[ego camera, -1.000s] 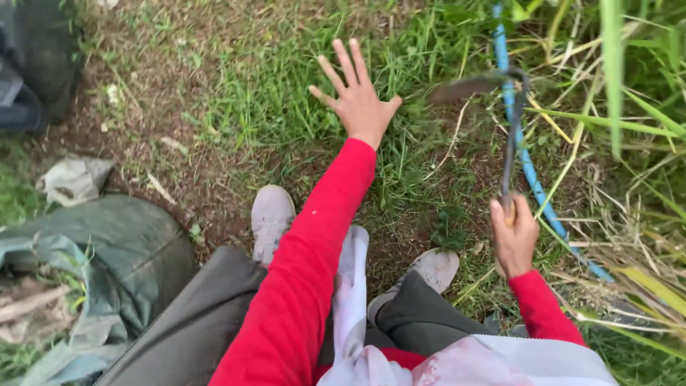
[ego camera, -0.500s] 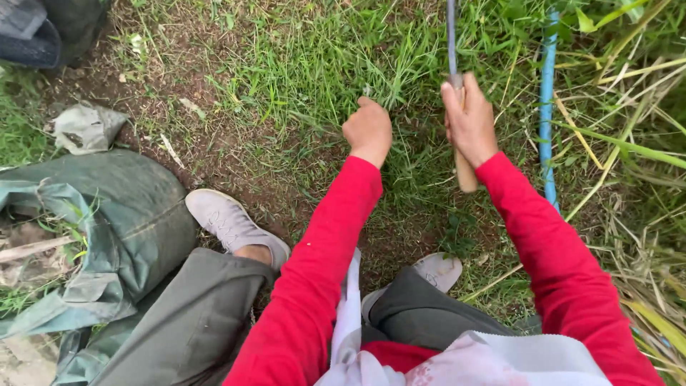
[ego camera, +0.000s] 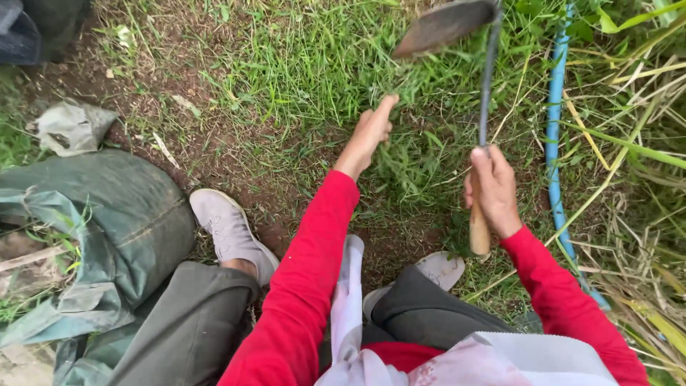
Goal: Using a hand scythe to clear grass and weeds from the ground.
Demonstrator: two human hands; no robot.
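Sickle (ego camera: 457, 43) is clamped in right hand (ego camera: 491, 189); left hand (ego camera: 370, 132) is extended open into grass (ego camera: 300, 64).

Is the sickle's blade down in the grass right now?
No, the right hand holds the sickle by its wooden handle with the blade raised above the grass.

A slumped dark green sack (ego camera: 128, 214) lies open at the left; no labels, signs or screens
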